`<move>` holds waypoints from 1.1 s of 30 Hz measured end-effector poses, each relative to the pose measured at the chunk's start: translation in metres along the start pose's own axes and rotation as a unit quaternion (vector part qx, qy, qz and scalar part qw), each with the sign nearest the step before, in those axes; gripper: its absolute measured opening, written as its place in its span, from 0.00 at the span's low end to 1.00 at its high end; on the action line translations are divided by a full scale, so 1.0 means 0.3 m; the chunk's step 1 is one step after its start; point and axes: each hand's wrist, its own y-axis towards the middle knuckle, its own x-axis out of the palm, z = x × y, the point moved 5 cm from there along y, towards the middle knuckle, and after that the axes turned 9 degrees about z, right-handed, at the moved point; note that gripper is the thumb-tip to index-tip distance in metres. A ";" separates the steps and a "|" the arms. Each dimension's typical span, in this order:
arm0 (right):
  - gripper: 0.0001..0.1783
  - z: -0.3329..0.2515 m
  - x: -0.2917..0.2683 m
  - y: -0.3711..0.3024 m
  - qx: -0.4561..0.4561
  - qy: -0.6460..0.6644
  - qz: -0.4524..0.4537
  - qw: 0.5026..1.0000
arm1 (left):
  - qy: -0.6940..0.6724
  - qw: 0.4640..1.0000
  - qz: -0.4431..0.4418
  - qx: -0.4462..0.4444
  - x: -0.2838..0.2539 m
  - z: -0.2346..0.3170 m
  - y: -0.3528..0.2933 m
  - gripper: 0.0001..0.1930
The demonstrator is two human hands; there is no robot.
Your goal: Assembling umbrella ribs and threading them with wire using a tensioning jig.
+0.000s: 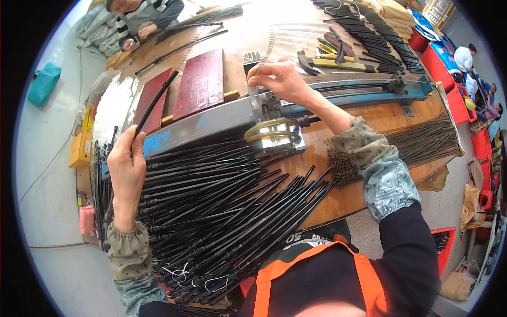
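Observation:
My left hand (127, 164) is closed round the lower end of a black rod (157, 103), which slants up and to the right over a dark red board. My right hand (280, 80) is pinched above the clamp-like metal fixture (268, 108) in the middle of a long blue-grey metal bench frame (206, 125). A thin coiled spring (271, 45) rises from its fingertips; its lower end is hidden by the fingers. A loop of yellowish hose (272, 127) curves round the metal block at the fixture's front.
A large heap of black rods (211, 185) covers the near left. Thin brown rods (417, 142) lie at right. Beyond the frame are red boards (200, 84), a hammer (338, 64), white pieces (113, 108) and more black parts (364, 39). Another person's hands (140, 37) work at far left.

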 end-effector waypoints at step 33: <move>0.04 0.356 -0.820 -0.415 -0.057 -0.436 0.025 0.898 | -0.087 0.983 -0.129 0.101 0.676 0.182 0.053 0.15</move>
